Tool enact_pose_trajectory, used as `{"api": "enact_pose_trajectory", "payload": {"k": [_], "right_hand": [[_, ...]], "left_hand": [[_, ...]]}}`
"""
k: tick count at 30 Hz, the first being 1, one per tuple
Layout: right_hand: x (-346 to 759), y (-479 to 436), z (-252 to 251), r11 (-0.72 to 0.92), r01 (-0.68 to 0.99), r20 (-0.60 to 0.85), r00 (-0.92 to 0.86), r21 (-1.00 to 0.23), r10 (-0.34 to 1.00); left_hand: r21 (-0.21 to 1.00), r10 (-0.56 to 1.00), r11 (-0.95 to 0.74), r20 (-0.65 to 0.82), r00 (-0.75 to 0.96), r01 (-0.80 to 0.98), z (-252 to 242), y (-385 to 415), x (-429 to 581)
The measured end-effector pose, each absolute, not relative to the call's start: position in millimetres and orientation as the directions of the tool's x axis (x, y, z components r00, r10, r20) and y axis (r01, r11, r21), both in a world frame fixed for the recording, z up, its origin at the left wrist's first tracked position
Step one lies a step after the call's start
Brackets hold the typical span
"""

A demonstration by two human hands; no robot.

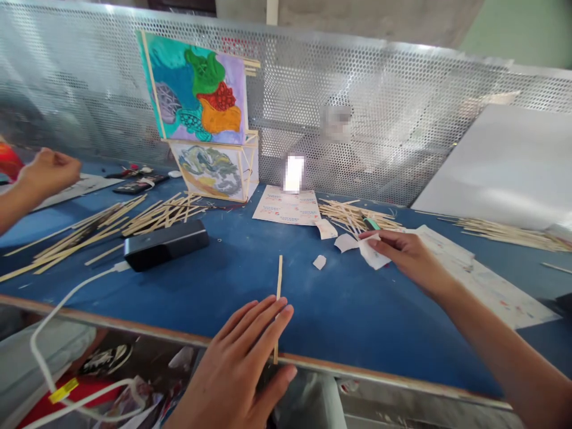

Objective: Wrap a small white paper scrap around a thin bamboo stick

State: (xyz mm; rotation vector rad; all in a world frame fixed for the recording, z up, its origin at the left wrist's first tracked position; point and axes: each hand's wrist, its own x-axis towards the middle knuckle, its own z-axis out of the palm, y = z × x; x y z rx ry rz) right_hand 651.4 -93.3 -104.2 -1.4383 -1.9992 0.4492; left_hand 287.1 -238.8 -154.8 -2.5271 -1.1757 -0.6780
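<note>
My left hand [245,351] lies with its fingers stretched out over a thin wooden stick [279,277] near the table's front edge. The stick shows beyond the fingertips and again beside the thumb. Farther right, my right hand [413,256] pinches a white piece of paper [373,254] between thumb and fingers. Just left of it lie several loose paper scraps, one small scrap [319,262] nearest me. A green-tipped tool [370,223] sits behind the right fingertips, partly among a pile of sticks [348,211].
A black box-shaped device [166,244] with a white cable [49,322] stands at left, before more sticks [134,220]. Behind is a painted box lantern [201,107] against a perforated metal screen [379,143]. Another person's hand [49,173] is at far left. Papers [491,286] lie right.
</note>
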Motion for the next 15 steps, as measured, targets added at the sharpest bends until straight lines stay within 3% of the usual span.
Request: {"api": "enact_pose_trajectory", "payload": {"k": [4, 8, 12, 15], "right_hand": [[650, -79, -101, 0.336, 0.690, 0.289, -0.189, -0.641, 0.939], [663, -62, -111, 0.330, 0.738, 0.317, -0.165, -0.588, 0.934], [674, -58, -123, 0.312, 0.869, 0.423, -0.134, -0.385, 0.896], [670, -59, -133, 0.363, 0.913, 0.431, -0.257, -0.184, 0.865]], "left_hand": [[0.032, 0.669, -0.627, 0.534, 0.517, 0.778, -155, -238, 288], [0.048, 0.660, -0.633, 0.554, 0.507, 0.773, -160, -238, 286], [0.035, 0.668, -0.635, 0.526, 0.527, 0.771, -165, -240, 281], [-0.012, 0.643, -0.659, 0.510, 0.571, 0.752, -168, -240, 278]]}}
